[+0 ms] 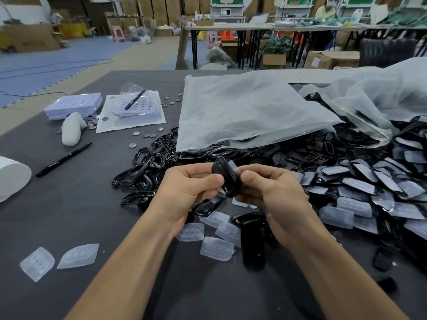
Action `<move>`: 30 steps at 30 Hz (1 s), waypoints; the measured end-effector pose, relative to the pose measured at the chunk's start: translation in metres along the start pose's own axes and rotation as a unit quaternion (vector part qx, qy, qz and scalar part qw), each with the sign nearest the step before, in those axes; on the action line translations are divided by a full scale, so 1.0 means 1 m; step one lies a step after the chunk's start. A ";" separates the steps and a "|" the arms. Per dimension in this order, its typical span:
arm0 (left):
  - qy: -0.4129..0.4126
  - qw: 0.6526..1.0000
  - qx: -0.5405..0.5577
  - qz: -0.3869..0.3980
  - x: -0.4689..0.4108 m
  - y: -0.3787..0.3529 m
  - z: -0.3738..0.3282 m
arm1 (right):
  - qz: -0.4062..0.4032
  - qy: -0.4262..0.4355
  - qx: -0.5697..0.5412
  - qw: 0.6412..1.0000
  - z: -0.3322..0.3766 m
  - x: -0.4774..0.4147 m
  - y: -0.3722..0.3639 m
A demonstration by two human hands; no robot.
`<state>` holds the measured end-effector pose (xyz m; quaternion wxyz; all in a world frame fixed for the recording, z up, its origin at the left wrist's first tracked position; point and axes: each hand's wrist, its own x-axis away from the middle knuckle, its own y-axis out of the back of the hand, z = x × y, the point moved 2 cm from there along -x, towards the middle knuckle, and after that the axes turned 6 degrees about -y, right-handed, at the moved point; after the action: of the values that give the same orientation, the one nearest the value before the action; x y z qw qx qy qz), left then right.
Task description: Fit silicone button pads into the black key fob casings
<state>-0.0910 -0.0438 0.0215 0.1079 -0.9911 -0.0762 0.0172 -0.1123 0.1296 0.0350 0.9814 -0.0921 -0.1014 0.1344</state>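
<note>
where the bench stretches far to the left of the hands, a white roll lies at the edge of view. nearer, below and left of the left forearm, two loose silicone pads lie side by side, apart from everything else. a black marker lies slantwise between the roll and the hands. just left of and behind the left hand, a heap of thin black rims spreads over the bench. the left hand has its fingers curled and its thumb pressed on the left side of a black key fob casing, held on edge above the bench between both hands. a translucent silicone button pad shows at the casing's upper edge; how far it is seated cannot be told. the right hand grips the casing's right side, thumb on top, fingers curled beneath. under the hands more clear pads and a black casing half lie loose. behind the hands lies a large plastic bag, and right of the right hand a big pile of casings with pads covers the bench.
</note>
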 end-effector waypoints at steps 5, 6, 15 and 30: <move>-0.022 0.999 -0.032 -0.020 -0.001 -0.001 0.002 | 0.044 0.012 0.036 0.998 -0.001 -0.002 0.004; -0.022 0.998 -0.046 -0.023 -0.001 -0.002 0.004 | 0.040 0.030 0.065 0.997 -0.002 -0.001 0.004; 0.039 0.997 0.059 -0.029 0.001 -0.022 0.016 | -0.192 0.336 0.438 0.812 -0.007 0.008 0.000; 0.041 0.988 0.096 -0.110 0.000 -0.018 0.015 | -0.189 0.123 0.183 0.957 -0.012 0.000 0.007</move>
<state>-0.0947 -0.0230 0.0112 0.2068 -0.9615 -0.1786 -0.0288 -0.1111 0.1345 0.0216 0.9939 0.0939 0.0306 -0.0494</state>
